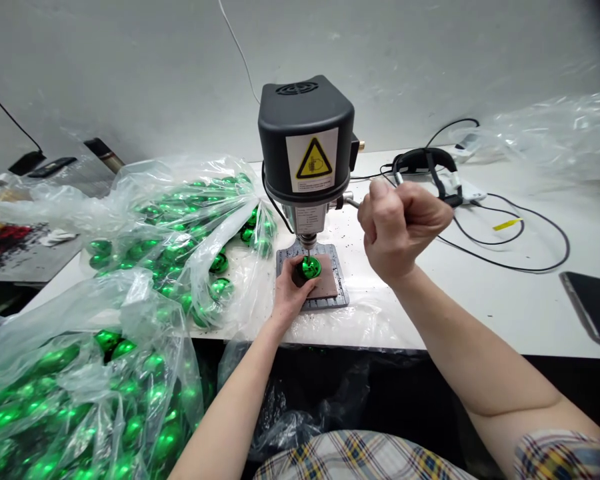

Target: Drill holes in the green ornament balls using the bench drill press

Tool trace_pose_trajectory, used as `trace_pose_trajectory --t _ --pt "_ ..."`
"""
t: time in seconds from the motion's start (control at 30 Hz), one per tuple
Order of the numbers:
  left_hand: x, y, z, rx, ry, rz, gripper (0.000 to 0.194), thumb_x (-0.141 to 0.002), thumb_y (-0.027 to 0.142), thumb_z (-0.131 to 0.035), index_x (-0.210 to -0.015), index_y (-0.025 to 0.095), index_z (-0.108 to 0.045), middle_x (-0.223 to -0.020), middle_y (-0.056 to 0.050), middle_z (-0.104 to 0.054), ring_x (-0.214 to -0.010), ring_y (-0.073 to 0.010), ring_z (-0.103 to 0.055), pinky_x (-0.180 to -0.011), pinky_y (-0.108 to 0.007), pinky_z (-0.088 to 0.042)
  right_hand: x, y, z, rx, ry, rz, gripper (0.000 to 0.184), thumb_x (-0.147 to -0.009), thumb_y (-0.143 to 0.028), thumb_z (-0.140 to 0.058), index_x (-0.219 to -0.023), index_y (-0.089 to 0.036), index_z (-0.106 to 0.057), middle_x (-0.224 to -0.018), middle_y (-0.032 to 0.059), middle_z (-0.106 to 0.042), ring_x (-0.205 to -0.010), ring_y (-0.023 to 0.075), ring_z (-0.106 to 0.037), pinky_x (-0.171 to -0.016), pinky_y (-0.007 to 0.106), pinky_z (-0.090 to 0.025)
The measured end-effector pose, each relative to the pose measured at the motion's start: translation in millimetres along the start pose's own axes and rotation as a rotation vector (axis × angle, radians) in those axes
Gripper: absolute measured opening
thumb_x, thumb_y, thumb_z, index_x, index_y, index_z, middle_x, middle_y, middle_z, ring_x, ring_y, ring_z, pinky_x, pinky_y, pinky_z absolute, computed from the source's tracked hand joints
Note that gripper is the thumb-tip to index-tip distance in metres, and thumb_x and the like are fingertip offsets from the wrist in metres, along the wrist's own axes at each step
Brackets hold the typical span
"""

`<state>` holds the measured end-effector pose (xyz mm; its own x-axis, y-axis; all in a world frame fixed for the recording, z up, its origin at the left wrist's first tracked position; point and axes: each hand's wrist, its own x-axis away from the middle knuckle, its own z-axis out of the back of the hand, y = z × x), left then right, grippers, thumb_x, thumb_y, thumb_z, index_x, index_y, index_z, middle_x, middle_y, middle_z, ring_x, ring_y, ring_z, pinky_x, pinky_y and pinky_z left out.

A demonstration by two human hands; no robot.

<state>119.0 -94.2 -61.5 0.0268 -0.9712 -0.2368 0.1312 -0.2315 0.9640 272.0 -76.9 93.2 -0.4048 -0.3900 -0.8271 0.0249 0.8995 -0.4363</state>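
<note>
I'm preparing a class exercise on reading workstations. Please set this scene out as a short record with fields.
Machine: benchtop drill press with a yellow warning triangle
Left hand: holding a shiny green ball on a brown pad, beneath the chuck
Right hand: closed on the feed lever, hiding its end
Bit contact: cannot tell
Left of press: clear plastic bags of green balls
Right of press: headset, smartphone
</note>
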Motion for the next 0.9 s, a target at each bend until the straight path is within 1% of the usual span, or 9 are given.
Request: trace_pose_trajectory --t 0.2,0.4,0.5,0.57,0.63,0.67,0.77,0.83,0.9 --pt "0.2 1.7 -0.6 0.003 0.013 0.016 0.050 -0.069 0.025 -0.084 -0.114 0.023 -0.062 -0.114 -0.005 -0.067 -0.113 -0.0242 -0.062 -0.106 -0.041 -0.045 12.6 5.6 10.2 -0.015 -0.114 0.081 0.052 -0.087 -0.022 -0.060 -0.053 -0.019 -0.020 -0.042 -0.0055 -0.024 -0.034 0.0078 -0.026 -0.038 0.030 -0.018" --pt "1.0 2.4 -0.4 0.033 0.032 0.034 0.052 -0.066 0.024 -0.086 -0.113 0.023 -0.062 -0.113 -0.005 -0.067 -0.112 -0.0239 -0.063 -0.106 -0.040 -0.045 20.3 16.3 17.1 -0.048 -0.146 0.173 0.051 -0.083 -0.015 -0.060 -0.053 -0.019 -0.020 -0.044 -0.0061 -0.022 -0.036 0.0069 -0.025 -0.038 0.028 -0.019" --pt "2.1 -0.1 -0.3 0.002 0.024 0.011 0.052 -0.069 0.025 -0.085 -0.114 0.023 -0.061 -0.113 -0.005 -0.067 -0.111 -0.0230 -0.064 -0.103 -0.039 -0.046 21.1 14.1 16.4 -0.060 -0.171 0.185 0.051 -0.082 -0.012 -0.061 -0.052 -0.018 -0.020 -0.043 -0.0064 -0.023 -0.035 0.0062 -0.026 -0.039 0.027 -0.018" --pt "1.8 -2.0 -1.3 0.012 0.015 0.011 0.051 -0.071 0.026 -0.084 -0.115 0.023 -0.059 -0.114 -0.006 -0.067 -0.111 -0.0229 -0.064 -0.102 -0.039 -0.047 13.4 8.1 10.0 -0.071 -0.129 0.169 0.050 -0.085 -0.012 -0.059 -0.053 -0.018 -0.021 -0.042 -0.0068 -0.025 -0.034 0.0055 -0.026 -0.037 0.026 -0.018" --pt "0.2 -1.5 -2.7 0.035 0.011 0.031 0.051 -0.071 0.027 -0.084 -0.115 0.022 -0.058 -0.114 -0.006 -0.067 -0.111 -0.0237 -0.064 -0.100 -0.039 -0.048 -3.3 0.5 -1.3 -0.078 -0.038 0.114 0.048 -0.088 -0.011 -0.057 -0.053 -0.018 -0.026 -0.041 -0.0072 -0.031 -0.033 0.0049 -0.028 -0.036 0.025 -0.019" --pt "-0.5 0.5 -3.1 0.037 0.016 0.043 0.051 -0.071 0.027 -0.084 -0.114 0.022 -0.058 -0.113 -0.006 -0.067 -0.111 -0.0241 -0.064 -0.099 -0.039 -0.048 -14.4 -2.8 -7.9 -0.070 0.029 0.040 0.046 -0.088 -0.011 -0.058 -0.051 -0.019 -0.031 -0.040 -0.0072 -0.034 -0.033 0.0050 -0.031 -0.035 0.025 -0.020" --pt "4.5 16.8 0.0 -0.061 0.087 0.065 0.047 -0.069 0.028 -0.084 -0.108 0.022 -0.060 -0.108 -0.007 -0.066 -0.107 -0.0251 -0.063 -0.094 -0.037 -0.049 -49.9 -7.4 -25.4 -0.085 0.031 -0.229 0.045 -0.085 -0.012 -0.064 -0.050 -0.021 -0.038 -0.041 -0.0067 -0.038 -0.032 0.0060 -0.032 -0.031 0.026 -0.019" --pt "20.1 34.9 6.7 -0.181 0.146 0.078 0.043 -0.069 0.029 -0.084 -0.103 0.022 -0.059 -0.103 -0.007 -0.065 -0.100 -0.0244 -0.063 -0.088 -0.036 -0.050 -67.3 -5.8 -32.0 -0.091 0.016 -0.392 0.047 -0.085 -0.012 -0.064 -0.050 -0.021 -0.034 -0.040 -0.0076 -0.034 -0.030 0.0049 -0.028 -0.030 0.024 -0.015" --pt "47.4 53.0 15.9 -0.282 0.064 0.113 0.040 -0.069 0.029 -0.082 -0.100 0.022 -0.059 -0.097 -0.005 -0.065 -0.090 -0.0221 -0.063 -0.080 -0.034 -0.050 -76.0 -2.5 -34.2 -0.087 0.001 -0.478 0.048 -0.085 -0.010 -0.063 -0.049 -0.020 -0.032 -0.038 -0.0084 -0.031 -0.029 0.0032 -0.027 -0.030 0.021 -0.013"
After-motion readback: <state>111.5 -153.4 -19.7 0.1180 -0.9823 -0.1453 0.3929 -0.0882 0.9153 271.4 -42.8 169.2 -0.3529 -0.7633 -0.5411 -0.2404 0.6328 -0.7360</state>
